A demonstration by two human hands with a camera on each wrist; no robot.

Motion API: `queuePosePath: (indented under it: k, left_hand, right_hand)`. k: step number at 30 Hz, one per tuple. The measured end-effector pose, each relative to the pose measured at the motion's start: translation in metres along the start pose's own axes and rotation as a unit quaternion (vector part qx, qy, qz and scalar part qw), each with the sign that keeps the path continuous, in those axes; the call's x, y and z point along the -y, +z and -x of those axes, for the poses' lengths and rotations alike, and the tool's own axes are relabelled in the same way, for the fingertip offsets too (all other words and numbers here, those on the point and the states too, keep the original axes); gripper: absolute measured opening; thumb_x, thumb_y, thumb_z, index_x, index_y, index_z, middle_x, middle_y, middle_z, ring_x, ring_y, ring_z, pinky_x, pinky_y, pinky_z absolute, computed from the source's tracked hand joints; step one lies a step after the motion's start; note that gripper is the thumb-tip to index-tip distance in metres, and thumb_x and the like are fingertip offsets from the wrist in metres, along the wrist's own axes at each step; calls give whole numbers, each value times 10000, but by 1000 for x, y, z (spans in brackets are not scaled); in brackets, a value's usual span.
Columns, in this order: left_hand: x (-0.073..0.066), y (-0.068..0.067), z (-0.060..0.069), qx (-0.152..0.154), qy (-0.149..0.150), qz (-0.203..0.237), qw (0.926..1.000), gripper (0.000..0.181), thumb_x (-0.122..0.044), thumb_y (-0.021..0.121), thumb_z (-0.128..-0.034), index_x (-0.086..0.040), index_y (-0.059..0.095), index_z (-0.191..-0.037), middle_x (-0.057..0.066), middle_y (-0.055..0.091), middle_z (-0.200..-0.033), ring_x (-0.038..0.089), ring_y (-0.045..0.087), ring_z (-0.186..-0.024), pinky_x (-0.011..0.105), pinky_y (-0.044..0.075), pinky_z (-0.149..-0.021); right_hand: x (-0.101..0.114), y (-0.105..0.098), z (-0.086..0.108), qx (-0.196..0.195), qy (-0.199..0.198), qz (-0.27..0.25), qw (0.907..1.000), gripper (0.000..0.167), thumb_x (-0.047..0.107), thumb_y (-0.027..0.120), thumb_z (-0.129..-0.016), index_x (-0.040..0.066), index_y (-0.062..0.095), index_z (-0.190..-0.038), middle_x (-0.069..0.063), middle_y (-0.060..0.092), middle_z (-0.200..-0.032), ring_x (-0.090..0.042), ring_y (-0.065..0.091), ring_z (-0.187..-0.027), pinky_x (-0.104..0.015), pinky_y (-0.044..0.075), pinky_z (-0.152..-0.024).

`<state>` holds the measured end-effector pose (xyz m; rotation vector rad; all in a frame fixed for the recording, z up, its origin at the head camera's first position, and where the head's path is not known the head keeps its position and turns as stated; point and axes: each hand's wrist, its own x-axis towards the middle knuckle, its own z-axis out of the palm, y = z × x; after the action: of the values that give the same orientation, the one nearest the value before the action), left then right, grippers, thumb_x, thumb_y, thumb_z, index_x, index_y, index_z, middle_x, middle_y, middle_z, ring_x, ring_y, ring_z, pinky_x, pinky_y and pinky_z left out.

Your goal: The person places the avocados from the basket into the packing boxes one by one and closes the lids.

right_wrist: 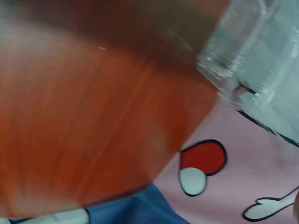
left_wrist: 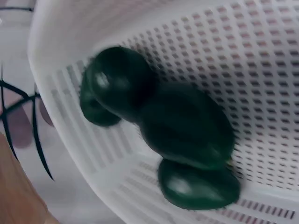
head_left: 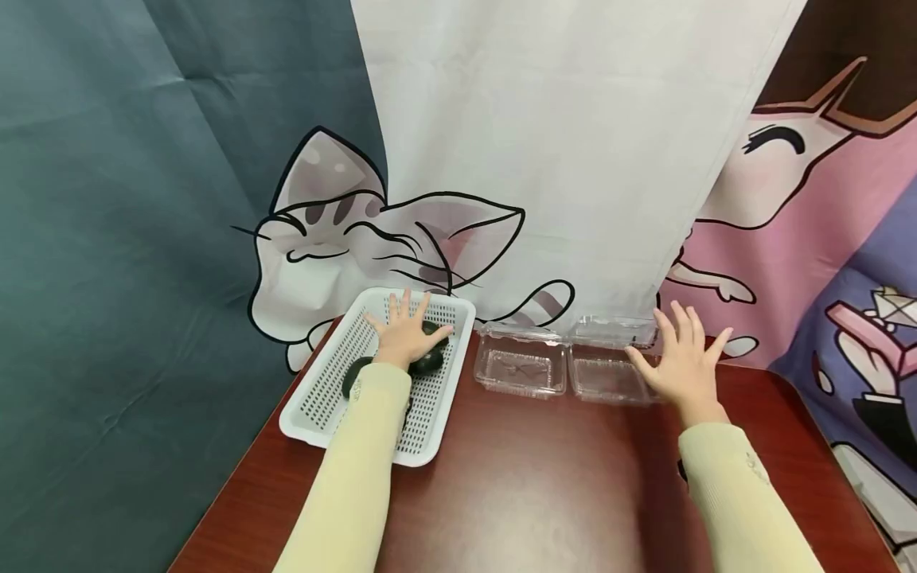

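A white perforated basket [head_left: 301, 414] stands on the left of the table with several dark green, rounded, glossy objects [head_left: 428, 362] inside. Above the basket, the left hand [head_left: 404, 334] has its fingers spread and grips nothing. In the left wrist view the green objects [left_wrist: 187, 126] lie against one another in the basket [left_wrist: 70, 126]; part of the hand [left_wrist: 18, 186] shows at the lower left. The right hand [head_left: 684, 362], fingers spread and holding nothing, is at the right end of two clear plastic containers [head_left: 520, 366] [head_left: 609, 378]; contact cannot be told. One container [right_wrist: 224, 51] shows in the right wrist view.
The reddish-brown table [head_left: 530, 477] ends at a printed curtain [head_left: 573, 143] behind the basket and containers. Clear lids [head_left: 616, 330] stand raised at the containers' back edge, near the curtain. The table's rounded right corner lies beyond the right hand.
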<state>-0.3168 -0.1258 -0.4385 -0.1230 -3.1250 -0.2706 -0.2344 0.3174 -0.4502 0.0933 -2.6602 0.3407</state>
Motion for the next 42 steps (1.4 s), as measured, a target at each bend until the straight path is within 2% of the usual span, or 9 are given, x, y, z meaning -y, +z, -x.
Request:
queuePosePath:
  k: [3, 6, 8, 11, 14, 18, 30, 34, 42]
  left_hand:
    - [20, -1, 4, 93, 20, 212, 9997, 833, -713, 379, -828, -286, 122, -1496, 139, 110, -1526, 361, 71, -1380, 704, 90, -964]
    - [38, -2, 10, 311, -48, 496, 9983, 760, -545, 499, -866, -193, 223, -1480, 200, 240, -1462, 385, 219, -1325, 636, 213, -979]
    - [49, -3, 14, 541, -147, 696, 9960, 737, -466, 545, -863, -148, 263, -1465, 229, 279, -1432, 404, 263, -1297, 599, 251, -981]
    - [61, -2, 21, 944, -299, 883, 9912, 749, -400, 597, -846, -103, 276, -1454, 264, 282, -1421, 426, 269, -1290, 562, 277, -988]
    - [66, 1, 25, 1316, -436, 1033, 9849, 799, -386, 641, -821, -94, 256, -1457, 278, 256, -1428, 432, 257, -1297, 562, 282, -987]
    - [64, 7, 27, 1639, -547, 1179, 9779, 863, -389, 675, -798, -124, 209, -1474, 265, 214, -1450, 428, 239, -1309, 584, 274, -979]
    - [49, 20, 23, 1637, -230, 746, 9834, 841, -350, 725, -781, -196, 259, -1464, 213, 303, -1434, 399, 228, -1311, 625, 125, -1002]
    - [47, 23, 21, 1729, -310, 775, 9814, 884, -337, 749, -757, -198, 245, -1470, 232, 334, -1406, 422, 230, -1309, 684, 102, -969]
    - [51, 16, 29, 2090, -770, 519, 9735, 1012, -442, 781, -698, -154, 211, -1483, 242, 115, -1499, 413, 22, -1371, 752, 83, -914]
  right_hand:
    - [1, 7, 12, -601, -216, -219, 9977, 621, 447, 579, -784, 62, 461, -1258, -182, 342, -1343, -396, 277, -1232, -599, -36, -1018]
    - [4, 20, 24, -896, -535, -217, 9943, 457, 355, 554, -766, 27, 555, -1084, -205, 465, -1138, -419, 412, -1028, -570, 226, -917]
    - [10, 30, 31, -785, -707, -243, 9941, 340, 291, 547, -772, 23, 590, -977, -187, 525, -993, -396, 482, -888, -537, 336, -783]
    - [28, 43, 37, -95, -517, -664, 9964, 200, 199, 551, -817, 45, 627, -919, -119, 596, -850, -324, 557, -739, -488, 419, -646]
    - [52, 54, 35, 672, 176, -1370, 9881, 185, 171, 559, -865, 62, 656, -978, -77, 642, -818, -263, 597, -718, -450, 455, -639]
    - [83, 66, 24, 1077, 855, -1904, 9720, 245, 196, 542, -899, 54, 651, -1065, -107, 662, -885, -279, 614, -811, -446, 454, -713]
    - [117, 82, 15, 1519, 1107, -226, 9819, 234, 207, 599, -853, 1, 591, -962, -231, 636, -880, -446, 601, -757, -533, 456, -620]
    - [120, 83, 14, 1581, 1258, -192, 9792, 281, 232, 601, -854, -12, 587, -992, -261, 636, -886, -454, 600, -762, -535, 452, -617]
    - [125, 90, 12, 1870, 1975, -770, 9592, 404, 260, 568, -876, -18, 519, -1165, -319, 601, -1018, -482, 583, -880, -550, 441, -697]
